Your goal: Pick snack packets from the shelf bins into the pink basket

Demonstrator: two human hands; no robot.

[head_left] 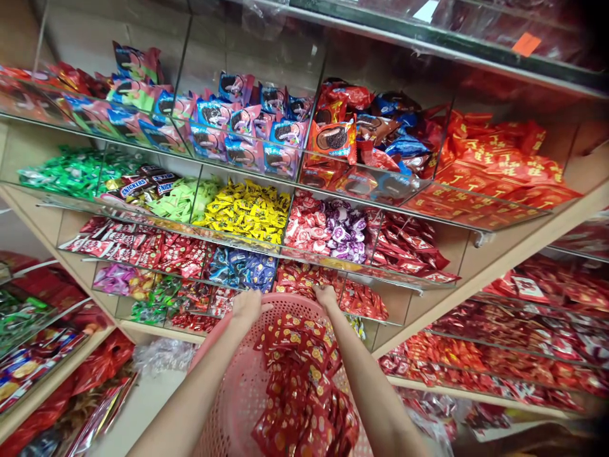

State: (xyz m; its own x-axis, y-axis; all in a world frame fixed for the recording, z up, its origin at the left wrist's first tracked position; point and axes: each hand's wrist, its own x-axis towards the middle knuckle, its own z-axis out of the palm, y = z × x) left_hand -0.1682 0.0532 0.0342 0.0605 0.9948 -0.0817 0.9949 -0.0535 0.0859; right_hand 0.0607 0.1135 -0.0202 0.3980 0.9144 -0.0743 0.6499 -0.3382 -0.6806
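Note:
A pink plastic basket with a perforated wall is in front of me, tilted so that its inside faces me. Inside lies a heap of small red wrapped sweets with orange prints, mostly on the right side. My left hand is closed on the basket's far rim, thumb towards the inside. On the same rim, further right, my right hand is closed too, its fingertips partly hidden. Just beyond the hands, a low shelf compartment holds similar red sweets.
Tiered glass-fronted shelves rise ahead, with yellow-wrapped sweets, purple-and-white sweets, boxed-in cookie packs and red packets. More shelves of red sweets stand at right. Clear plastic bags lie low at left.

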